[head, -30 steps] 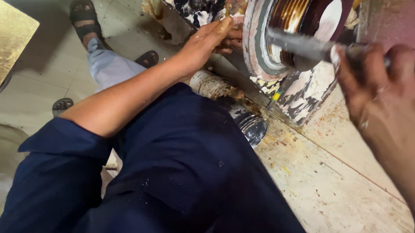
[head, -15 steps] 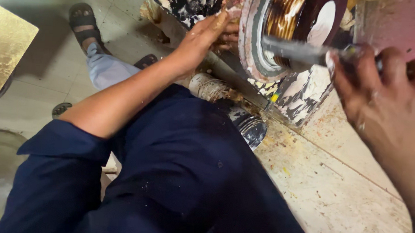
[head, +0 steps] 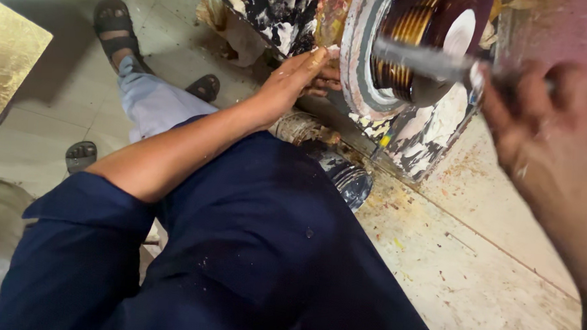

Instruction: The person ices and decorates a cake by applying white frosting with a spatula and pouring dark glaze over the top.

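- Head view, backgrd: pale tiled floor (head: 54,132) w/ paint specks; gold-leafed board (head: 3,76) at far left edge; two sandalled feet of another person (head: 113,25) up top, a third sandal (head: 80,155) lower left.
- Centre: paint-crusted machine housing (head: 275,10) carrying a round disc (head: 369,62); dark brown turned piece w/ gold bands (head: 414,37) sits in the disc's middle.
- L hand (head: 294,85): fingers extended, resting flat against the disc's rim, loose, not gripping anything.
- R hand (head: 549,131): close to lens, blurred, closed round the handle of a grey metal tool (head: 419,61); tool tip lies on the banded piece.
- Shiny metal tin (head: 349,181) on floor below the disc, beside the dark blue knee (head: 269,237).
- Progress, my read: bands already show, so shaping/colouring looks well on; white patch on the face suggests finishing is left. Can't tell if the disc spins.
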